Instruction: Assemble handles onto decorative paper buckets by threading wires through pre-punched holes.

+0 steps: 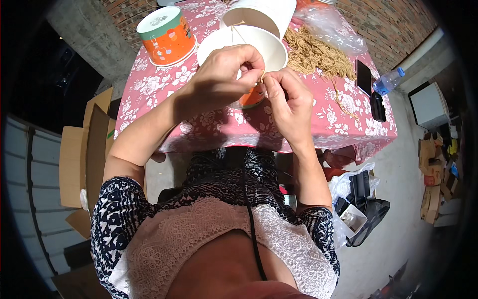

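1. A thin tan cord (262,76) is stretched in a short bent length between two hands, above the near rim of a round, white-lined bucket with an orange printed outside (271,46).
2. The left hand (227,67) reaches across the bucket's mouth, thumb and forefinger nearly closed at the cord's upper part; whether they grip it is unclear.
3. The right hand (290,97) is curled, thumb and forefinger pinched together on the cord's lower part.
4. The bucket stands upright on a pink tablecloth with white flowers (149,107). Another tan strand (239,33) hangs at its far rim; whether the two join is hidden.
5. Just behind, a plain white bucket (264,11) lies on its side.
6. To the left, an orange bucket with a green band (172,44) stands upside down.
7. To the right lie a loose heap of tan cord (318,56), a crumpled clear plastic bag (333,29), a black phone (364,77) and a clear, blue-capped bottle (388,82).
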Tool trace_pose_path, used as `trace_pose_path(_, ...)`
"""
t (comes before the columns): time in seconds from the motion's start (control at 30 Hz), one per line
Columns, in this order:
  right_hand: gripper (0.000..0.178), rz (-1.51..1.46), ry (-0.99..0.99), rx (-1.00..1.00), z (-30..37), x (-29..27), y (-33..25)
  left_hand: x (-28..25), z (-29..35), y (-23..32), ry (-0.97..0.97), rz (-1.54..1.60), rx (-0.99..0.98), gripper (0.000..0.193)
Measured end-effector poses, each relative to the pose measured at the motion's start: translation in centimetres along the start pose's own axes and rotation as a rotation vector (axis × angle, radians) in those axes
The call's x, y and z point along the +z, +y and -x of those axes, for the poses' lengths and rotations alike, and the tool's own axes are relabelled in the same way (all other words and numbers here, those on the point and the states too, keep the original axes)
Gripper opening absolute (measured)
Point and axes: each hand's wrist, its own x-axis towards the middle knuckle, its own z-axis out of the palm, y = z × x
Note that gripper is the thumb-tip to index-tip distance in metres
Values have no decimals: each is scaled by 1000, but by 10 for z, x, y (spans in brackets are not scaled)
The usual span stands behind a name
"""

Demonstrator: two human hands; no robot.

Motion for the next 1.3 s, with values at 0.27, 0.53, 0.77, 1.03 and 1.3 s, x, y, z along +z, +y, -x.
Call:
trace_pose_path(0.27,9,-455,32,367,4,2,1,4,-2,-3,31,-53,10,6)
trace_pose_path(0.53,12,-431,41,415,2,2,-4,6,7,-16,127,-289,470,5)
trace_pose_path(0.77,19,39,201,101,-5,-7,19,4,15,-12,134,-379,471,5)
trace_pose_path(1.03,8,278,145,-62,-4,-9,17,-10,30,-16,105,-513,511,5)
trace_pose_path(1.3,4,172,4,-129,6,-6,13,-45,26,-66,360,-360,-449,35)
